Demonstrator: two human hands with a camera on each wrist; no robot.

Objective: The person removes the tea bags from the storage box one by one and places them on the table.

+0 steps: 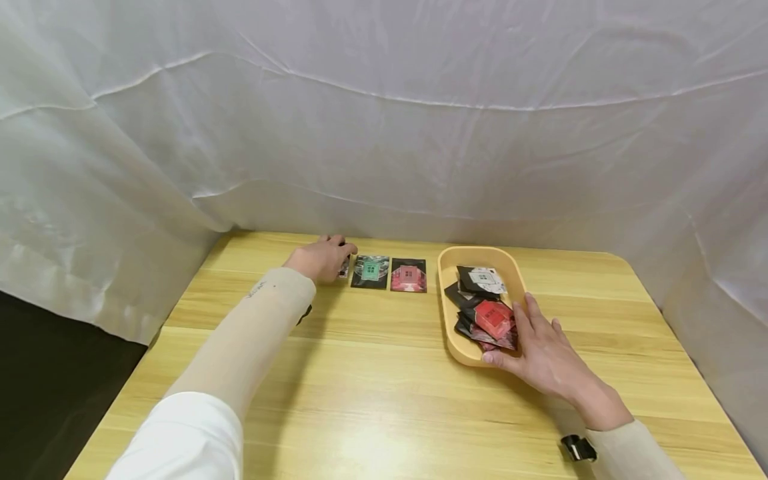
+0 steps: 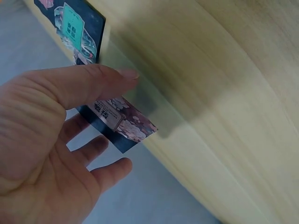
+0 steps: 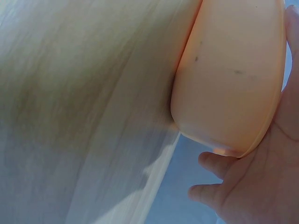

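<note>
My left hand (image 1: 324,259) is at the left end of a row of flat packets near the table's back edge. It pinches a black packet with a pink floral print (image 2: 133,127); the thumb covers part of it and the index finger is hidden behind. Beside it lies a packet with a green label (image 1: 371,272), then one with a red label (image 1: 409,275). My right hand (image 1: 546,353) rests against the front right corner of a yellow plastic tray (image 1: 451,333), fingers extended along the outer side and thumb by the front rim.
Inside the tray are several loose packets, among them a red-labelled one (image 1: 495,319) and a white-labelled one (image 1: 483,279). A pale cloth (image 1: 384,153) hangs behind and beside the wooden table (image 1: 360,387).
</note>
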